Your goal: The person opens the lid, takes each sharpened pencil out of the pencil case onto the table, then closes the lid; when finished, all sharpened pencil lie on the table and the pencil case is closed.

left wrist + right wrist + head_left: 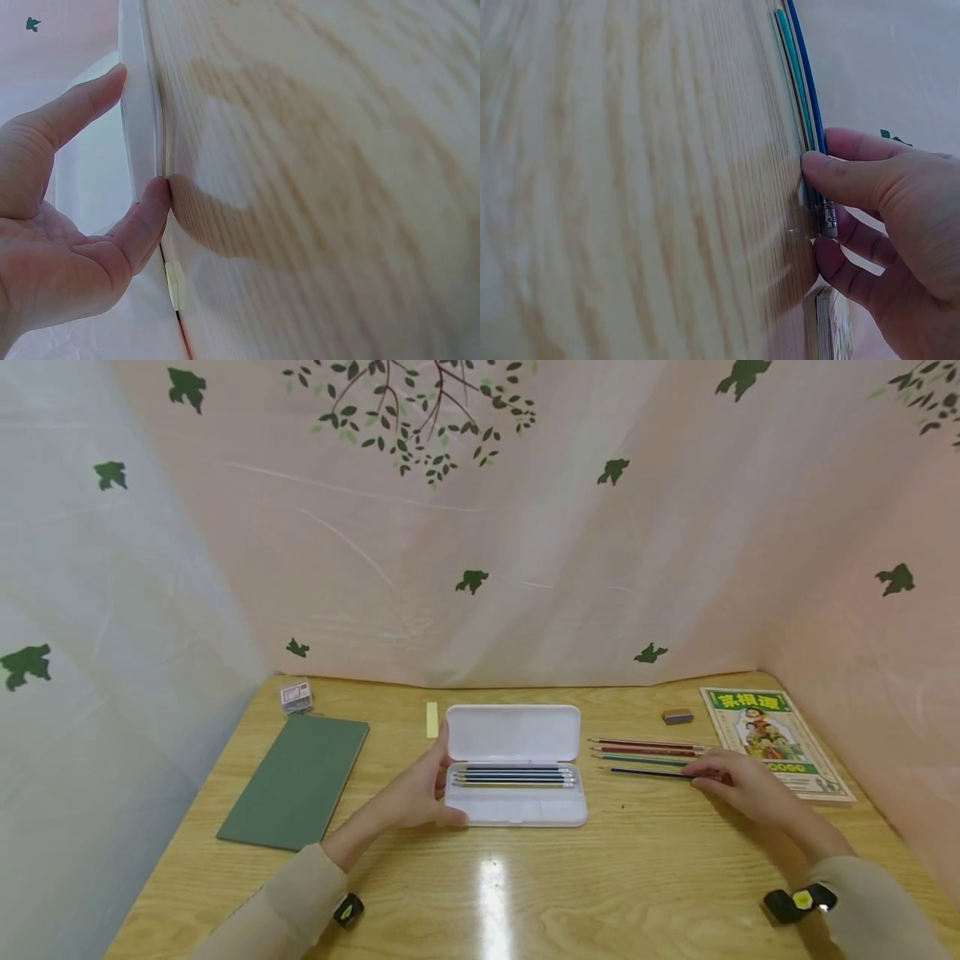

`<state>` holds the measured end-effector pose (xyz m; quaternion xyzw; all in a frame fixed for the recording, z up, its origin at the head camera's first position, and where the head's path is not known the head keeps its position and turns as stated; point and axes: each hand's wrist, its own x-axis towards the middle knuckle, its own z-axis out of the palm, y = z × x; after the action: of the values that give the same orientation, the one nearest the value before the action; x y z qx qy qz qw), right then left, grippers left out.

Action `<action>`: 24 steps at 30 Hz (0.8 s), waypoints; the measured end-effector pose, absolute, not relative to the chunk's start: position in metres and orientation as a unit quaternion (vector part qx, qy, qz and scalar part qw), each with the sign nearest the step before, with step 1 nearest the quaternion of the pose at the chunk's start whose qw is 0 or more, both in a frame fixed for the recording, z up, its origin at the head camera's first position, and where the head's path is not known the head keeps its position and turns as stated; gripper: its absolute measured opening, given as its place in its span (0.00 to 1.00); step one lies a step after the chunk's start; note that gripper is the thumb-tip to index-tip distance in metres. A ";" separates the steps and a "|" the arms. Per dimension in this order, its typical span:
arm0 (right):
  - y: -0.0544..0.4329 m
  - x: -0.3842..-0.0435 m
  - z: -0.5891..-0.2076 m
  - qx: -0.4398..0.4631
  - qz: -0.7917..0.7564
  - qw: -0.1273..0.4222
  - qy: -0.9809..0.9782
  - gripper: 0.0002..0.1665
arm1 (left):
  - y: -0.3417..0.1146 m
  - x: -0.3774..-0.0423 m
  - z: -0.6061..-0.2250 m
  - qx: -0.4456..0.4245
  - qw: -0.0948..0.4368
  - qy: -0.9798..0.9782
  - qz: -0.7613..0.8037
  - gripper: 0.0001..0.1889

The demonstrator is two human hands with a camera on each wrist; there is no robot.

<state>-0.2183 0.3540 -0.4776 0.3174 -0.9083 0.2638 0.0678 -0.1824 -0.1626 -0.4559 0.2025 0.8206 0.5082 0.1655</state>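
A white pencil case point(513, 735) lies open on the table, with several pencils point(514, 777) side by side in its tray. My left hand point(416, 789) rests against the case's left end, thumb at the front corner and fingers spread along the side; in the left wrist view its fairly straight fingers touch the case wall point(138, 135). At the right, my right hand point(738, 781) pinches a dark blue pencil point(808, 75) near its eraser end, thumb on one side and fingers on the other. Just behind it lie a green pencil point(637, 760) and two reddish pencils point(645, 746).
A green notebook point(300, 781) lies at the left, a small clear box point(296, 697) behind it. A yellow strip point(432, 720) lies by the case lid. Toward the back right are an eraser point(677, 717) and an illustrated booklet point(772, 735). Fabric walls point(525, 635) enclose the table.
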 end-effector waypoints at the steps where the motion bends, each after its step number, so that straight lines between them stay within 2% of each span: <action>1: 0.354 -0.218 -0.477 0.317 0.261 0.066 -0.909 0.15 | -0.162 -0.182 -0.456 0.203 0.166 0.820 0.509 0.76; 24: 0.349 -0.223 -0.475 0.302 0.244 0.053 -0.920 0.15 | -0.163 -0.184 -0.458 0.204 0.163 0.821 0.508 0.76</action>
<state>-0.2228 0.3487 -0.4752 0.3019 -0.9199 0.2444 0.0530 -0.1843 -0.1634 -0.4583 0.2042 0.8209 0.5077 0.1634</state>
